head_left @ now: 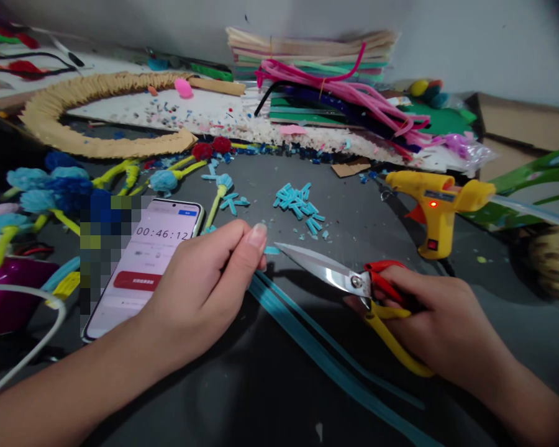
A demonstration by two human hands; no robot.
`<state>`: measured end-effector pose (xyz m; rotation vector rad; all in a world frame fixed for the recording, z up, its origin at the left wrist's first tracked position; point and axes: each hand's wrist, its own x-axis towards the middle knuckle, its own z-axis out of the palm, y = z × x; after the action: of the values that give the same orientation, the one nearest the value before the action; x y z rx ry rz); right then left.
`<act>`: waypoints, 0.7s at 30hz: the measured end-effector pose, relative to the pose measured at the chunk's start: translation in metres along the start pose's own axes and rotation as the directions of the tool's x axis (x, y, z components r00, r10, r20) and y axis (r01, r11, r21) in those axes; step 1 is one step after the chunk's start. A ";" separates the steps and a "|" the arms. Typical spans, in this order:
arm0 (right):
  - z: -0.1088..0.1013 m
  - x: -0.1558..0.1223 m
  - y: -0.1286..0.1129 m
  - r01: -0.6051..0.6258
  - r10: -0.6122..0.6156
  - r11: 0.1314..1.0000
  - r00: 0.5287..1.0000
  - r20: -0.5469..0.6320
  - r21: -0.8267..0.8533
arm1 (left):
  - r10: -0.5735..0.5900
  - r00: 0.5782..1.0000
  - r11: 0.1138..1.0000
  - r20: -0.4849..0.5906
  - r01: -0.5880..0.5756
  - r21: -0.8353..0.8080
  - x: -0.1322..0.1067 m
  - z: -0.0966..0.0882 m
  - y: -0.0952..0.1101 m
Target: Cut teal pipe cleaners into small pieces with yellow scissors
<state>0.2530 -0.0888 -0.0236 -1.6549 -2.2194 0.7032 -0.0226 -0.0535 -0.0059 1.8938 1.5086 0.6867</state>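
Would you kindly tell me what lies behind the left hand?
Partly behind the left hand lies a phone; its timer and part of a red button show. The hand and wrist cover the phone's lower right side, hiding whatever is there.

The left hand (200,279) is bare, and so is the left forearm (84,379), slim and smooth, broadening toward the edge of view. The left thumbnail (259,234) has a rounded edge and a slight gloss. The right hand (431,320) and right forearm (517,385) are bare too, as far as the view reaches.
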 end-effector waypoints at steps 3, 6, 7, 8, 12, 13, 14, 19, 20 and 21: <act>0.002 -0.001 -0.001 -0.004 0.004 1.000 1.000 -0.024 -0.022 | 0.002 1.000 1.000 -0.001 -0.002 -0.016 0.000 0.000 0.000; 0.004 -0.001 -0.002 -0.020 0.019 1.000 0.999 -0.036 -0.022 | 0.018 1.000 0.999 0.011 -0.017 -0.040 0.000 -0.001 0.001; 0.004 0.000 -0.003 -0.023 0.022 1.000 0.999 -0.035 -0.019 | 0.026 1.000 0.999 0.014 -0.025 -0.047 0.000 -0.001 0.001; 0.005 0.000 -0.003 -0.022 0.021 1.000 0.999 -0.034 -0.017 | 0.034 0.999 0.998 0.016 -0.033 -0.052 0.000 -0.001 0.001; 0.004 -0.001 -0.003 -0.016 0.015 0.999 0.999 -0.036 -0.032 | 0.043 0.999 0.997 0.012 -0.042 -0.060 0.000 -0.001 0.000; 0.004 -0.001 -0.002 -0.016 0.015 0.999 0.999 -0.033 -0.036 | 0.041 0.999 0.997 0.014 -0.040 -0.061 0.000 -0.001 0.000; 0.004 -0.002 -0.001 -0.019 0.018 0.999 0.999 -0.028 -0.038 | 0.038 0.999 0.997 0.016 -0.037 -0.061 0.000 -0.001 0.000; 0.003 -0.002 0.003 -0.038 0.038 0.999 0.999 0.004 -0.031 | 0.040 0.999 0.998 0.003 -0.040 -0.047 0.000 -0.001 0.002; 0.003 -0.002 0.003 -0.035 0.036 0.999 0.999 0.008 -0.036 | 0.037 0.999 0.998 -0.002 -0.038 -0.042 0.000 -0.001 0.002; 0.002 -0.001 0.002 -0.032 0.032 0.999 0.999 0.008 -0.042 | 0.030 1.000 0.999 -0.006 -0.030 -0.036 0.000 -0.001 0.003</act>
<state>0.2544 -0.0898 -0.0265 -1.7142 -2.2327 0.6786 -0.0216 -0.0535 -0.0030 1.8925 1.4645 0.7285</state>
